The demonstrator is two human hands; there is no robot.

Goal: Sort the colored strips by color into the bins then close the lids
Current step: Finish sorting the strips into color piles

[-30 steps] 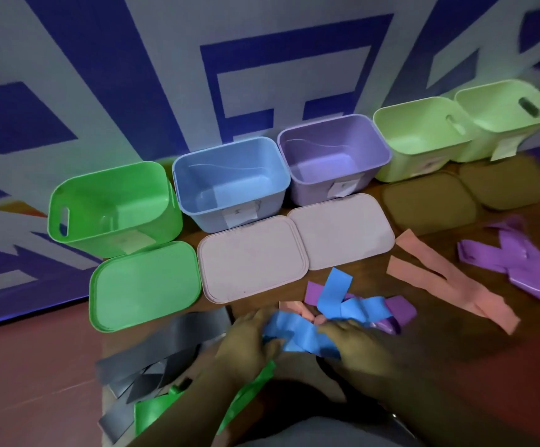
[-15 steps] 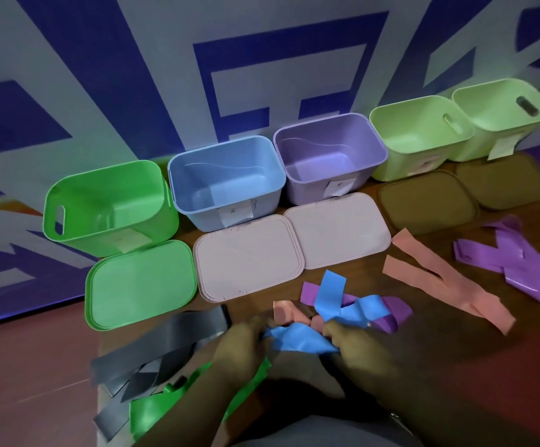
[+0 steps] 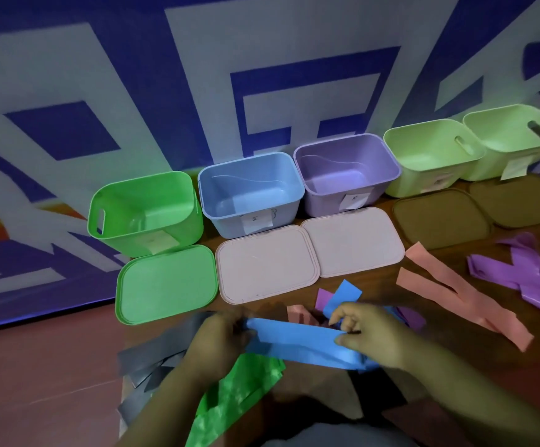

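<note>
A person's left hand (image 3: 220, 343) and right hand (image 3: 368, 337) hold a bundle of blue strips (image 3: 301, 345) taut between them over the worktop (image 3: 455, 366), the fingers (image 3: 346, 312) of each hand curled round one end. Beyond the fingers stands the blue bin (image 3: 251, 195), open, with a pale lid (image 3: 267, 269) lying flat before it. Green strips (image 3: 236, 395) lie just beneath the left fingers, and salmon strips (image 3: 455, 288) well off to the right.

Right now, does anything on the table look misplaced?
Yes. A purple strip and a pink strip lie mixed in with the blue strips that the left hand and right hand grip, away from the purple pile and pink pile on the right.
</note>
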